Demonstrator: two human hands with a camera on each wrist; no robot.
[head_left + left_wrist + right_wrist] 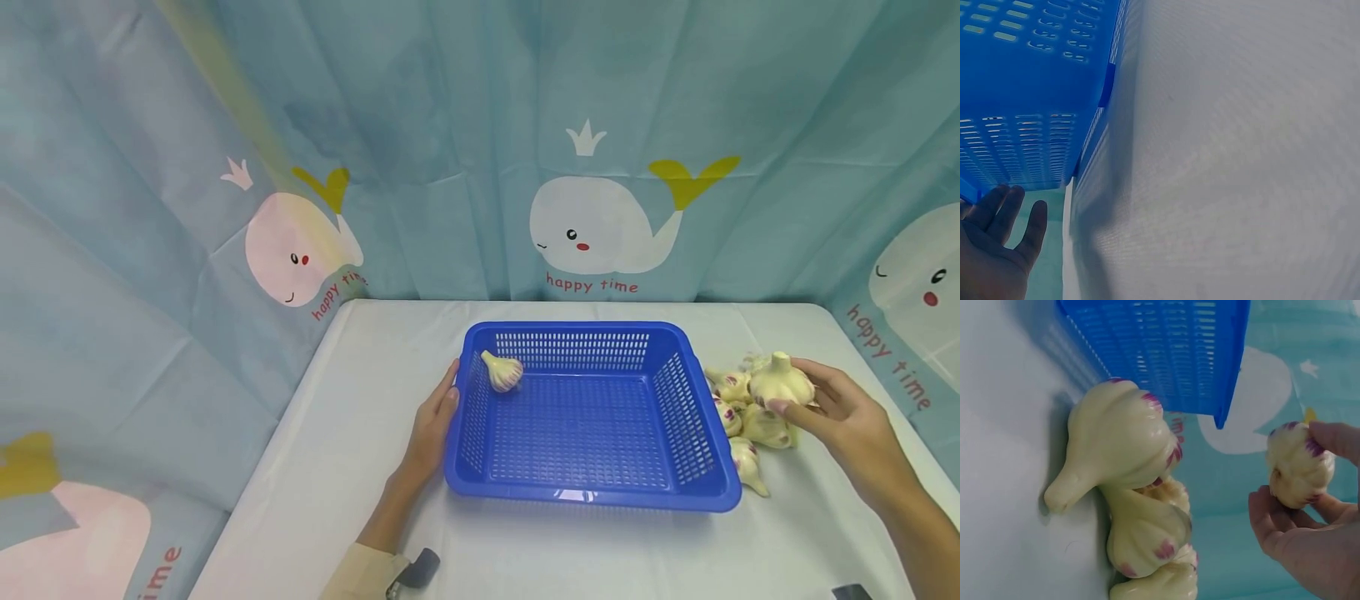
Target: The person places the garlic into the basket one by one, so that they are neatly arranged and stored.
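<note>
A blue plastic basket (577, 498) stands on the white table, with one garlic bulb (504, 373) lying in its far left corner. My left hand (432, 425) rests against the basket's left side, fingers fairly straight along the rim; the left wrist view shows this hand (997, 244) beside the basket wall. Between thumb and fingers, my right hand (855, 421) grips a garlic bulb (782, 383), raised over the pile at the basket's right. In the right wrist view the held bulb (1300, 465) has purple streaks. Several more garlic bulbs (767, 427) lie heaped beneath it.
The pile sits close against the basket's right wall, one bulb (747, 467) nearest the front. A blue curtain (465, 150) printed with whales hangs behind and beside the table (360, 392). White tabletop extends left of and in front of the basket.
</note>
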